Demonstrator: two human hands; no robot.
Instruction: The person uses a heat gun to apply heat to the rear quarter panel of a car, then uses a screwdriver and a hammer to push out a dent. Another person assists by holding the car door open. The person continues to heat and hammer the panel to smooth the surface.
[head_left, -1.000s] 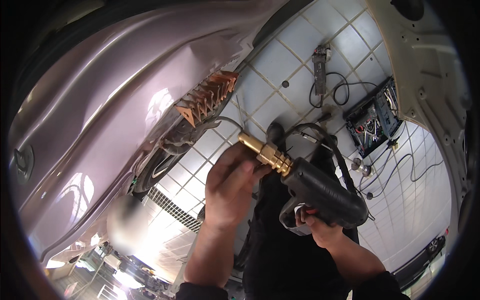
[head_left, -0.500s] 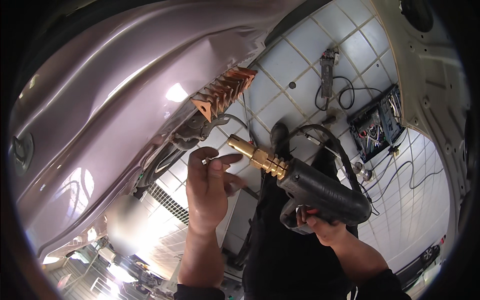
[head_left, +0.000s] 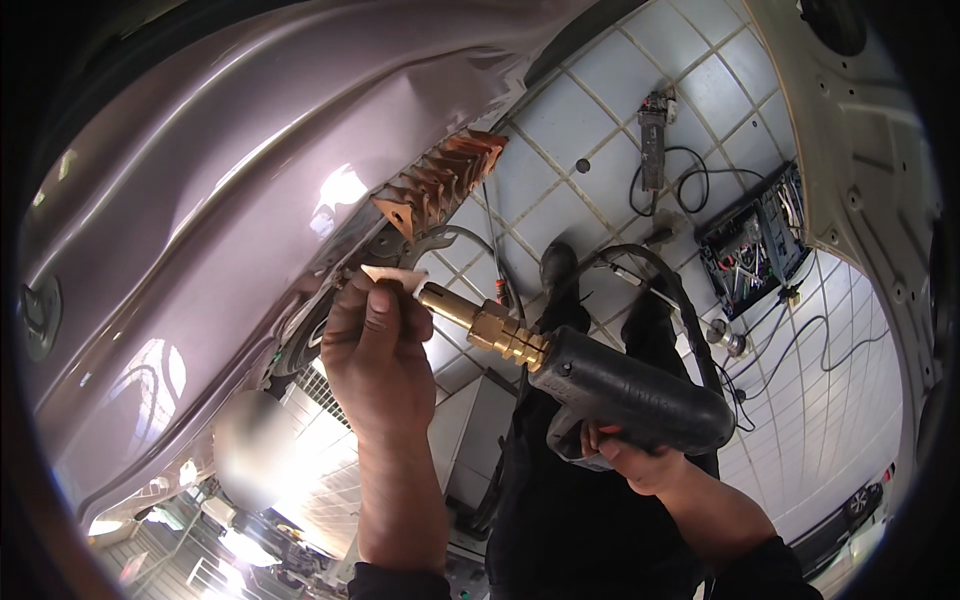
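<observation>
small washer (head_left: pixel 392 277) pinched in left hand (head_left: pixel 375 355) grip at gun's brass tip (head_left: pixel 470 317); right hand (head_left: pixel 625 460) grips gun handle.

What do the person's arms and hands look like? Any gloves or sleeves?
No gloves: both the left hand and the right hand are bare, with no rings or watch that I can see. The forearms are uncovered too, and dark sleeves are pushed up and bunched near the elbows.

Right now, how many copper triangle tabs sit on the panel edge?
About 7 copper tabs, in one overlapping row along the car panel edge, running from above the left hand up and to the right. They overlap, so some may be hidden.
</observation>
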